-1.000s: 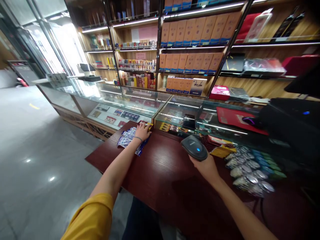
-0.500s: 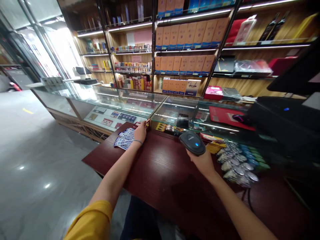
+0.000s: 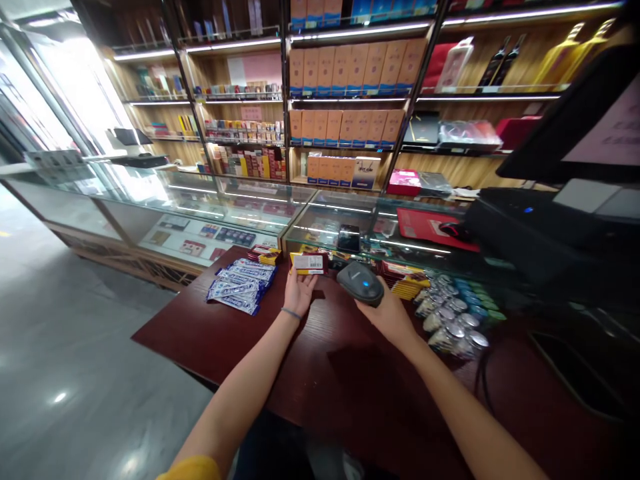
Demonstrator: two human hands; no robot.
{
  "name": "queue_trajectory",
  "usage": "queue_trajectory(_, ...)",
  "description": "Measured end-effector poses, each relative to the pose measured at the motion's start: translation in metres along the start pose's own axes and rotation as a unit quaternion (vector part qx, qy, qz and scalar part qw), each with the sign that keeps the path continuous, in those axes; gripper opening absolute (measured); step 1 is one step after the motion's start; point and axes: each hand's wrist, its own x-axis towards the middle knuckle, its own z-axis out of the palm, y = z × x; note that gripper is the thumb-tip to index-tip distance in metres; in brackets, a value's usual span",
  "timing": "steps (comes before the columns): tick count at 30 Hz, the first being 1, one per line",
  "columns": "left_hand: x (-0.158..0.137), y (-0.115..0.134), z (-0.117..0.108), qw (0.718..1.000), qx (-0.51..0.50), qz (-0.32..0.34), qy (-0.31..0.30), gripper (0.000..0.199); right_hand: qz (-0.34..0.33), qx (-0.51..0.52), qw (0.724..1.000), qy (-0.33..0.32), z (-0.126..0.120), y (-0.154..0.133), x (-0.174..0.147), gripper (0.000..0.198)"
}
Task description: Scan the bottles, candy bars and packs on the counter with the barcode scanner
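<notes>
My left hand (image 3: 300, 293), palm up, holds a flat red and yellow snack packet (image 3: 309, 263) with its white barcode label facing me. In my right hand (image 3: 390, 310) is a black barcode scanner (image 3: 361, 283) with a lit blue light, its head just right of the packet. Left of my left hand, blue and white wrapped bars (image 3: 239, 287) lie in an overlapping pile on the dark red-brown table (image 3: 185, 327). Behind them sits a small stack of red and yellow packets (image 3: 264, 255). A similar stack of packets (image 3: 407, 280) lies beyond the scanner.
Several silver-lidded jars (image 3: 453, 327) stand right of my right hand, with blue and green packages behind. A glass display counter (image 3: 250, 200) runs along the back. A dark monitor (image 3: 565, 127) rises at right, above a black cable (image 3: 483, 380) and a phone-like dark slab (image 3: 575, 373).
My left hand has drawn the packet away from the stack by the bars, moving right and turning palm up so the label shows. The scanner stays in my right hand; the view has shifted right.
</notes>
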Motion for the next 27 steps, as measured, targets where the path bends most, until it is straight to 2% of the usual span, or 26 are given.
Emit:
queue_trajectory(4,0.002,0.002,-0.002,1.000,0.002,-0.007,0.008,0.026,0.048,-0.061,0.996,-0.052,0.001,-0.002,0.003,0.048)
queue_trajectory(7,0.002,0.002,-0.002,1.000,0.018,-0.006,0.004,0.029,0.040,-0.058,0.995,-0.073,0.003,0.000,0.003,0.052)
queue_trajectory(12,-0.001,0.002,0.002,0.994,0.097,0.015,-0.040,0.037,0.057,-0.082,0.991,-0.087,0.004,0.002,0.003,0.052)
queue_trajectory(15,-0.001,0.003,0.002,0.994,0.107,0.020,-0.029,0.037,0.067,-0.076,0.990,-0.095,0.003,-0.002,0.003,0.048)
queue_trajectory(20,0.003,0.001,-0.001,0.995,0.094,0.024,-0.013,0.026,0.037,-0.049,0.997,-0.051,-0.004,-0.008,0.003,0.041)
queue_trajectory(27,0.005,0.002,-0.007,0.990,0.121,0.051,-0.059,0.030,0.040,0.021,0.999,0.000,-0.032,-0.015,0.008,0.040)
